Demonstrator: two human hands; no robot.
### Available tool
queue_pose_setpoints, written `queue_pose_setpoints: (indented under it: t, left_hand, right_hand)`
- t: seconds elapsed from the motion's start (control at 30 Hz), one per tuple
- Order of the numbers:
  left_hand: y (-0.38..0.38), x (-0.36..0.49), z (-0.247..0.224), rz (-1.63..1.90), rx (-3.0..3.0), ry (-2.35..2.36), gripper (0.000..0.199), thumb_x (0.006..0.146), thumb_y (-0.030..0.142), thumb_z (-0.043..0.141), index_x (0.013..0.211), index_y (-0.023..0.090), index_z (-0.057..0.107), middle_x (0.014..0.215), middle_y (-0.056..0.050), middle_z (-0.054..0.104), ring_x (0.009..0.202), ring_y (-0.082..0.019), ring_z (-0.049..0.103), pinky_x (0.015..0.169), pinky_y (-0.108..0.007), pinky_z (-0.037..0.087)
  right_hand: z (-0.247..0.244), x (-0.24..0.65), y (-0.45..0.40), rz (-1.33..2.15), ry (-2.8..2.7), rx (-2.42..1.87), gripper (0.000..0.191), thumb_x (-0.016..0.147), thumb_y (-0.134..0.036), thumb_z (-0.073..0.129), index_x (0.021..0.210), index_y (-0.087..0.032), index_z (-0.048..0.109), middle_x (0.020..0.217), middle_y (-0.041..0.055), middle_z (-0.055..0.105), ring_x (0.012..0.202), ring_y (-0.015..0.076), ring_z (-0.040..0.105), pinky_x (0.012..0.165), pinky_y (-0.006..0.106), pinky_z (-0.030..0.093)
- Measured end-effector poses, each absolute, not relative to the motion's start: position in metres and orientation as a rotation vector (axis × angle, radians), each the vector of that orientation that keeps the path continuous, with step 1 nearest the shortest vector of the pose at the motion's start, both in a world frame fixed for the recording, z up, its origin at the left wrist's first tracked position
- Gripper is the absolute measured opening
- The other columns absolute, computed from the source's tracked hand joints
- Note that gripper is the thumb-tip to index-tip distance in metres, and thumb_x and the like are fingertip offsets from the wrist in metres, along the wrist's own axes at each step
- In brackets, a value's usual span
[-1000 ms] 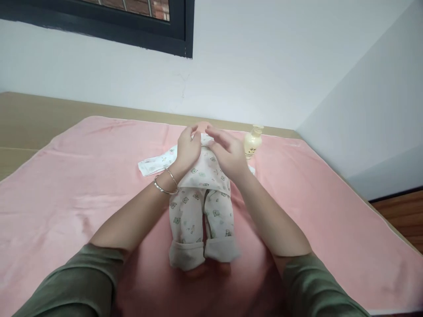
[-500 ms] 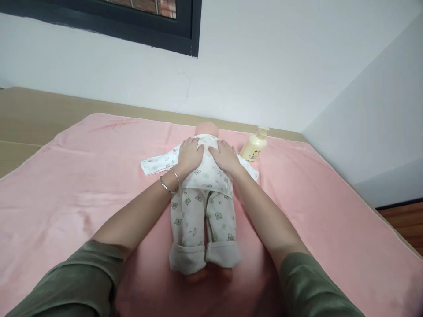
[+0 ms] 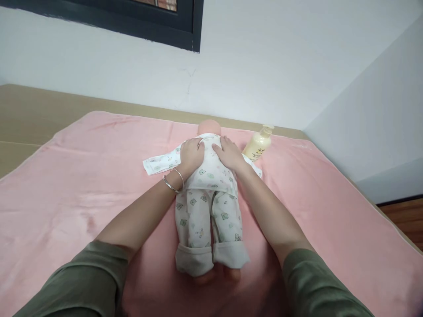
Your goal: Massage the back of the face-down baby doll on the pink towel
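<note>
A doll [image 3: 211, 171] dressed in a white printed top and matching trousers [image 3: 200, 215] with rolled cuffs lies lengthwise before me, its bald head [image 3: 209, 126] at the far end. My left hand [image 3: 192, 154] lies over the left side of its upper body, thumb apart and fingertips partly hidden over the shoulder. On the other side rests my right hand [image 3: 228, 153], fingers stretched out and thumb pointing inward. Both palms touch the top's cloth. The left sleeve [image 3: 160, 164] spreads out flat. Its bare feet [image 3: 231, 274] show below the cuffs.
A pale yellow pump bottle [image 3: 258, 144] leans at the doll's upper right, close to the right sleeve. Beneath everything spreads a pink blanket [image 3: 82, 189] on a wooden surface [image 3: 29, 110]. A white wall [image 3: 251, 66] with a dark window frame [image 3: 148, 26] stands behind.
The view has shifted slightly, so the doll, bottle and hands appear a little further right. My hands keep nearly the same place on the doll's upper body.
</note>
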State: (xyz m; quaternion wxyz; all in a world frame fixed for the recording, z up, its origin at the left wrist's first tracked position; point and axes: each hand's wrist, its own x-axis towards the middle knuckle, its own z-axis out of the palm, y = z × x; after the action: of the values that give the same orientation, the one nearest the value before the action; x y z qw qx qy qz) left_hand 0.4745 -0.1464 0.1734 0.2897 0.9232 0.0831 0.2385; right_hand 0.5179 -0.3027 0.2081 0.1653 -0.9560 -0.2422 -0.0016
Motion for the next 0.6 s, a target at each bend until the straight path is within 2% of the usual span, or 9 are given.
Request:
queue_pose_setpoints:
  t: [0.1, 0.23, 0.3, 0.37, 0.47, 0.6]
  left_hand:
    - [-0.147, 0.475, 0.176, 0.601, 2.477, 0.235, 0.039, 0.098, 0.025, 0.035, 0.100, 0.019, 0.074, 0.112, -0.013, 0.078, 0.105, -0.029, 0.068, 0.097, -0.040, 0.048]
    - [-0.147, 0.475, 0.180, 0.565, 2.503, 0.250, 0.038, 0.098, 0.026, 0.035, 0.092, 0.020, 0.072, 0.106, -0.013, 0.078, 0.100, -0.028, 0.068, 0.093, -0.040, 0.048]
    - [-0.148, 0.474, 0.181, 0.578, 2.504, 0.246, 0.038, 0.098, 0.025, 0.034, 0.094, 0.019, 0.072, 0.108, -0.013, 0.077, 0.102, -0.029, 0.068, 0.095, -0.040, 0.048]
    - [-0.149, 0.472, 0.181, 0.598, 2.506, 0.235, 0.038, 0.097, 0.024, 0.035, 0.097, 0.018, 0.072, 0.110, -0.014, 0.077, 0.105, -0.030, 0.069, 0.097, -0.042, 0.048]
    - [-0.150, 0.470, 0.182, 0.620, 2.494, 0.215, 0.038, 0.096, 0.023, 0.036, 0.101, 0.017, 0.073, 0.113, -0.015, 0.077, 0.109, -0.032, 0.068, 0.100, -0.044, 0.047]
    - [-0.150, 0.470, 0.186, 0.593, 2.414, 0.218, 0.037, 0.092, 0.022, 0.039, 0.097, 0.017, 0.075, 0.110, -0.014, 0.078, 0.105, -0.030, 0.069, 0.099, -0.042, 0.049]
  right_hand:
    - [0.207, 0.483, -0.289, -0.155, -0.655, -2.850, 0.069, 0.107, -0.039, 0.030, 0.160, 0.005, 0.033, 0.166, 0.0309, 0.034, 0.157, 0.0403, 0.034, 0.128, 0.055, 0.026]
    - [0.205, 0.462, -0.271, -0.243, -1.007, -2.787, 0.064, 0.099, -0.021, 0.038, 0.159, 0.001, 0.039, 0.170, 0.0238, 0.031, 0.161, 0.0375, 0.025, 0.131, 0.053, 0.020]
    - [0.206, 0.477, -0.273, -0.161, -0.987, -2.734, 0.064, 0.099, -0.023, 0.036, 0.160, -0.004, 0.040, 0.171, 0.0182, 0.032, 0.162, 0.0343, 0.024, 0.132, 0.052, 0.020]
    - [0.209, 0.500, -0.281, -0.083, -0.857, -2.698, 0.064, 0.103, -0.033, 0.034, 0.162, -0.007, 0.038, 0.172, 0.0161, 0.031, 0.161, 0.0339, 0.025, 0.132, 0.052, 0.022]
    - [0.212, 0.518, -0.289, -0.006, -0.673, -2.700, 0.071, 0.105, -0.046, 0.031, 0.162, -0.003, 0.034, 0.171, 0.0201, 0.031, 0.160, 0.0357, 0.028, 0.131, 0.051, 0.024]
    - [0.212, 0.486, -0.282, -0.099, -0.535, -2.838, 0.069, 0.107, -0.040, 0.028, 0.161, 0.004, 0.032, 0.167, 0.0277, 0.035, 0.157, 0.0393, 0.033, 0.129, 0.053, 0.026]
